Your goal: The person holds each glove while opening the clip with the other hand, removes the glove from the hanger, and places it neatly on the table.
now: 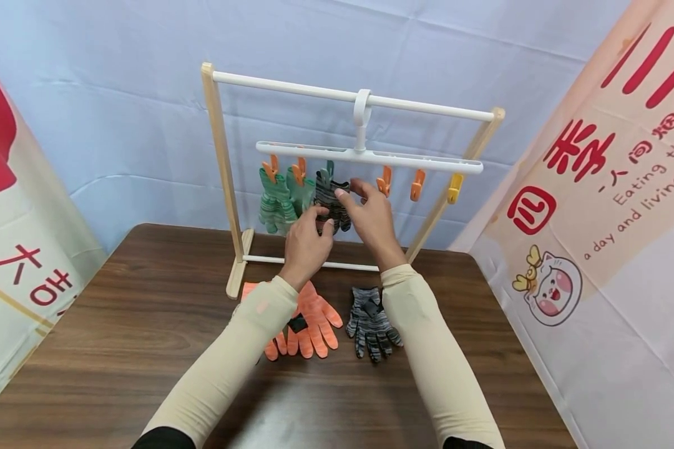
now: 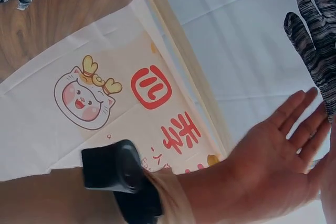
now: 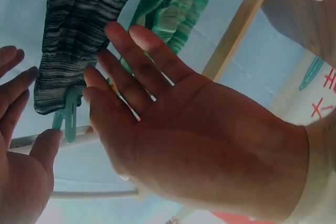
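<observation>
A dark grey striped knit glove (image 1: 332, 196) hangs by its cuff from a teal clip (image 3: 70, 114), fingers downward. My left hand (image 1: 309, 243) is in front of the glove's lower left side; in the right wrist view its palm and loosely spread fingers (image 3: 139, 80) show, the fingertips overlapping the glove. Higher up, my right hand (image 1: 373, 218) reaches the glove's right edge near the cuff. The left wrist view shows the right hand (image 2: 262, 156) with its fingers extended. Neither hand grips anything. Pale green gloves (image 1: 277, 202) hang just to the left.
The white hanger (image 1: 410, 159) hooks over the wooden rack's top rod (image 1: 292, 87). To the right, orange clips (image 1: 417, 185) and a yellow clip (image 1: 455, 188) dangle. Orange gloves (image 1: 317, 318) and another grey striped glove (image 1: 373, 324) lie on the brown table (image 1: 118, 337).
</observation>
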Demonstrator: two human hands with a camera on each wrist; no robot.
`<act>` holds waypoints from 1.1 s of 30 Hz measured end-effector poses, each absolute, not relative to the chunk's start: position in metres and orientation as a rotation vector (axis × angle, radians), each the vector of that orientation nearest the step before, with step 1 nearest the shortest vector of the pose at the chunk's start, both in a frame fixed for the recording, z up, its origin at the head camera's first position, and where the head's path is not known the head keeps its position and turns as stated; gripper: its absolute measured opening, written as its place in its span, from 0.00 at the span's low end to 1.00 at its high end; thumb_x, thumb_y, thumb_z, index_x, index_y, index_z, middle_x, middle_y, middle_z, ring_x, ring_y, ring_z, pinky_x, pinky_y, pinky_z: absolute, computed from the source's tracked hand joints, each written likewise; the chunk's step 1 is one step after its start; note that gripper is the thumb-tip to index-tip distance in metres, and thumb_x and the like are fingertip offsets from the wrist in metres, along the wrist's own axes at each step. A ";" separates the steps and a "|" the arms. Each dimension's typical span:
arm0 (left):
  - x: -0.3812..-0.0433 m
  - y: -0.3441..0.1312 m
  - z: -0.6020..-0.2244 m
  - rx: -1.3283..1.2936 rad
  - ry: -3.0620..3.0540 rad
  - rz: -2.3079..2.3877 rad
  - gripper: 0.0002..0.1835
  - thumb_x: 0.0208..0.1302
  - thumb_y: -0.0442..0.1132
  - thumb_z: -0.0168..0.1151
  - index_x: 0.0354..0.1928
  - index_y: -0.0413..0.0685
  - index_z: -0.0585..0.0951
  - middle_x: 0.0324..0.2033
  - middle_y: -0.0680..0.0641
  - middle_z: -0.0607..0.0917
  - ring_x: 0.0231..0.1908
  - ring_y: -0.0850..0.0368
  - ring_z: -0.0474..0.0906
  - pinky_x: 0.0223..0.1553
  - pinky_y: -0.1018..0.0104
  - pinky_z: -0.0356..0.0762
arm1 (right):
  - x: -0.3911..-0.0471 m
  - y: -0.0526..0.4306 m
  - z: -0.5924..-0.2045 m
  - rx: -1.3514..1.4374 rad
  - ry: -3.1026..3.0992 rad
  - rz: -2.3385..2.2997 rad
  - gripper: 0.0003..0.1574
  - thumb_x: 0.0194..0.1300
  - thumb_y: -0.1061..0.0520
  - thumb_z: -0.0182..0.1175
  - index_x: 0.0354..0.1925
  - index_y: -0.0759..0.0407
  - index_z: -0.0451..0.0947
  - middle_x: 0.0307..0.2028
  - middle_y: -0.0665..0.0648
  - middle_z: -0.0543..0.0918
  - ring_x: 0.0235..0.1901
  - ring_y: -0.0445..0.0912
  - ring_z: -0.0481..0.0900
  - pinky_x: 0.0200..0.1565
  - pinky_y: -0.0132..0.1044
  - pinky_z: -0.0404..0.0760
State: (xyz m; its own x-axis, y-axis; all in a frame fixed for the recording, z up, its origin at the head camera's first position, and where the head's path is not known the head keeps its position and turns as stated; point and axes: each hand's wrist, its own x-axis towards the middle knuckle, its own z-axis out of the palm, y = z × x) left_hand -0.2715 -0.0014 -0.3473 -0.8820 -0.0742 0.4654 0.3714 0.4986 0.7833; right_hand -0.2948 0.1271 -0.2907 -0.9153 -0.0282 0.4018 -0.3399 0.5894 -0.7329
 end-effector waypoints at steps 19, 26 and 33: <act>-0.268 0.002 -0.354 -0.303 -2.413 -1.370 0.14 0.66 0.45 0.50 0.51 0.53 0.75 0.37 0.53 0.81 0.33 0.59 0.76 0.32 0.60 0.72 | -0.308 0.099 -0.278 0.351 -2.411 1.302 0.30 0.61 0.42 0.58 0.58 0.52 0.70 0.51 0.52 0.77 0.47 0.43 0.77 0.44 0.38 0.75; -0.270 -0.001 -0.352 -0.304 -2.396 -1.357 0.14 0.66 0.46 0.51 0.51 0.52 0.75 0.41 0.52 0.80 0.38 0.58 0.76 0.34 0.60 0.73 | -0.309 0.100 -0.276 0.362 -2.385 1.263 0.25 0.62 0.43 0.58 0.53 0.52 0.75 0.47 0.51 0.79 0.42 0.43 0.78 0.40 0.36 0.76; -0.278 -0.005 -0.348 -0.185 -2.361 -1.303 0.20 0.66 0.46 0.50 0.58 0.49 0.70 0.48 0.45 0.77 0.43 0.50 0.75 0.41 0.53 0.72 | -0.307 0.101 -0.273 0.435 -2.360 1.222 0.20 0.62 0.42 0.57 0.47 0.51 0.80 0.43 0.50 0.81 0.40 0.42 0.77 0.38 0.37 0.75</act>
